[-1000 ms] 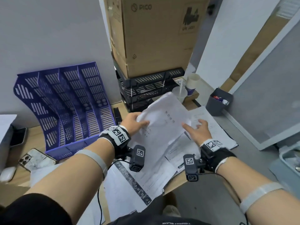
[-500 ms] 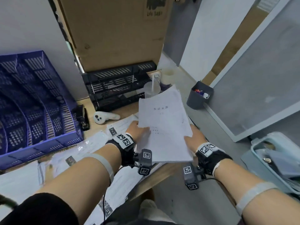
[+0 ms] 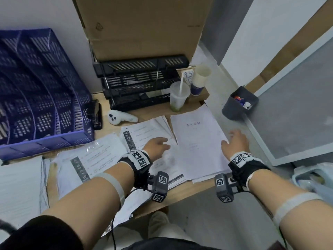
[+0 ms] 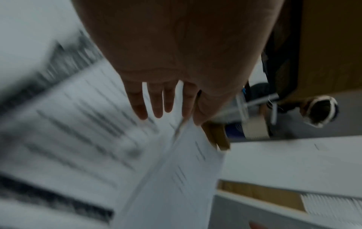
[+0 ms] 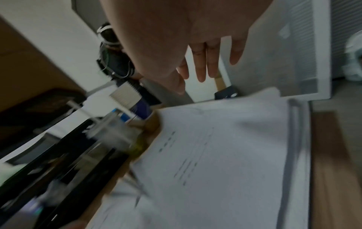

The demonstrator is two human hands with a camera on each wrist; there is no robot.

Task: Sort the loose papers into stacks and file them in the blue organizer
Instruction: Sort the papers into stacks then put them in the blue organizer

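Observation:
A white stack of papers (image 3: 198, 141) lies flat at the desk's right end. My right hand (image 3: 236, 141) hovers over its right edge, fingers (image 5: 201, 68) straight and holding nothing. My left hand (image 3: 158, 144) is spread over printed sheets (image 3: 144, 136) just left of that stack, fingers (image 4: 156, 102) extended above the paper. More loose sheets (image 3: 93, 159) spread leftward along the desk front. The blue organizer (image 3: 39, 98) stands at the back left, its slots showing no paper.
A black letter tray (image 3: 140, 82) under a cardboard box (image 3: 144, 24) stands behind the papers. Two cups (image 3: 179, 96) sit by the stack's far edge. A white controller (image 3: 120, 118) and a black stapler (image 3: 96, 112) lie near the organizer. A grey bin (image 3: 239, 103) sits on the floor to the right.
The stack that both hands held upright above the desk edge now lies flat on the desk. Both hands have let go and spread open.

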